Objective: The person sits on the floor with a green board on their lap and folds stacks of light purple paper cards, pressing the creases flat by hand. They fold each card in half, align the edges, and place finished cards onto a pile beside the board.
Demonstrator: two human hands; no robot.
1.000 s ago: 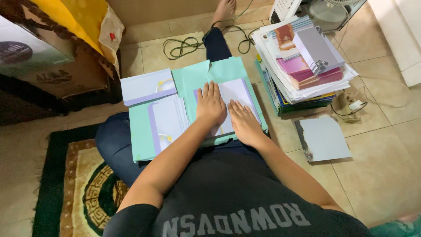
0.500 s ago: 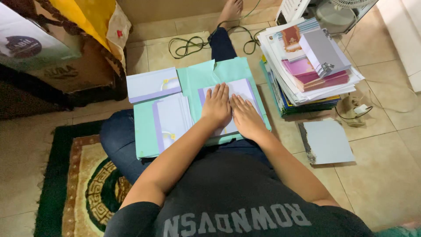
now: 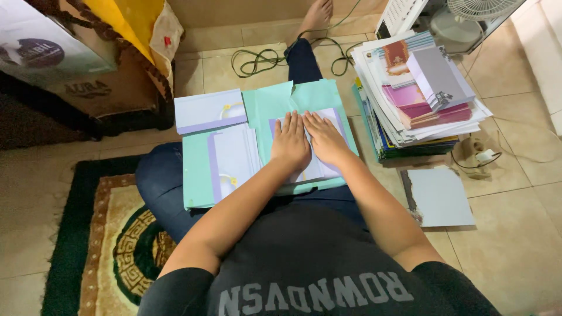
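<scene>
Two hands, left hand point(image 3: 291, 143) and right hand point(image 3: 325, 139), lie flat side by side, palms down, fingers straight, pressing white sheets point(image 3: 319, 167); nothing grasped. Sheets rest on teal folder point(image 3: 316, 96) across the lap. Lilac card point(image 3: 209, 110) lies at upper left. Paper stack point(image 3: 418, 93) stands on floor point(image 3: 515, 234) at right.

Both hands, left hand point(image 3: 291, 143) and right hand point(image 3: 325, 139), lie side by side on a sheet point(image 3: 313, 146) atop the folder point(image 3: 316, 96) at frame centre, on the person's lap. A paper stack point(image 3: 418, 96) sits upper right; a rug point(image 3: 88, 234) lower left.
</scene>
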